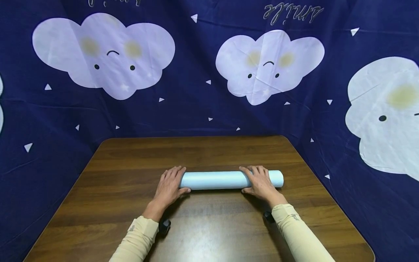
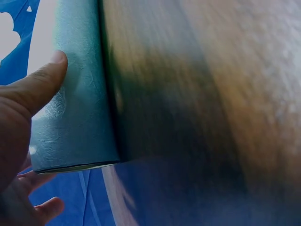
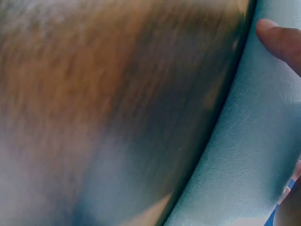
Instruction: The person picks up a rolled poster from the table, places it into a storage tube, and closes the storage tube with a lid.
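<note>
A light blue roll [image 1: 216, 181] with a finely creased surface lies crosswise on the wooden table. At its left end my left hand [image 1: 169, 184] grips it, thumb on the near side and fingers over the far side. My right hand [image 1: 259, 181] holds it a little in from the right end, which sticks out past the fingers. In the left wrist view, the left thumb [image 2: 44, 82] presses the roll's side near its end. The right wrist view has the right thumb [image 3: 280, 40] against the roll [image 3: 235, 155]; most of that hand is out of frame.
The wooden table [image 1: 196, 153] has rounded corners and reflects light at the front. Behind and beside it hangs a dark blue cloth [image 1: 190, 112] printed with white clouds. Black wrist cameras, one [image 1: 164, 227] at the left cuff, sit low over the tabletop.
</note>
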### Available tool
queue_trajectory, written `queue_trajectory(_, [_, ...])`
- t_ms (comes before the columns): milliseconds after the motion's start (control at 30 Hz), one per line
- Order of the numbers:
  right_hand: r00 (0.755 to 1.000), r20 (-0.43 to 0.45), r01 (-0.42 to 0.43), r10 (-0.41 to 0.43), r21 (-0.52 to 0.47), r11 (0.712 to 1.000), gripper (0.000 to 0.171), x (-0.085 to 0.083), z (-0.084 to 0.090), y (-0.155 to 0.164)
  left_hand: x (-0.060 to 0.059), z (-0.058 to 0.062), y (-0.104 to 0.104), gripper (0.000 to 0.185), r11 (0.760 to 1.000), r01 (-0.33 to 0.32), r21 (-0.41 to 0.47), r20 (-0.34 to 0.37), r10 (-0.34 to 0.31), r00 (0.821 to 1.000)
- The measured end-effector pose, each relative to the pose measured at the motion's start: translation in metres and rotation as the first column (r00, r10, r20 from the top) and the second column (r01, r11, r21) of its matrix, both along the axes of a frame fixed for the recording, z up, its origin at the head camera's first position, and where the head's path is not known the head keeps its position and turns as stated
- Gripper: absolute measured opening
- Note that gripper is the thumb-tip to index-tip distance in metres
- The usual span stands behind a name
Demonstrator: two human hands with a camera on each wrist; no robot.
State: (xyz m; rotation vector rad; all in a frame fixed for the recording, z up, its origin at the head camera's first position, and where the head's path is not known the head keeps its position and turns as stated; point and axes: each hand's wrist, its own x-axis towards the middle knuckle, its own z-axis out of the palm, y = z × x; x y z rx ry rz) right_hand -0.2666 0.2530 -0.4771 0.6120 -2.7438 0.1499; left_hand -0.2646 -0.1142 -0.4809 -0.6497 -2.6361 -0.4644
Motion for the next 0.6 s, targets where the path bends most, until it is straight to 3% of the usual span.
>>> queue_trajectory(367, [1.000, 0.029, -0.001, 0.004, -0.095, 0.995, 0.077, 0.006, 0.011, 0.001, 0.005, 0.011, 0.003, 0.068, 0.998, -0.053, 0.022, 0.032, 0.053, 0.998])
queue_trajectory(600, [0.998, -0.056, -0.009, 0.002, -0.129, 0.992, 0.067, 0.013, 0.021, -0.003, 0.013, 0.021, 0.006, 0.061, 0.993, -0.104, 0.048, 0.023, 0.103, 0.994])
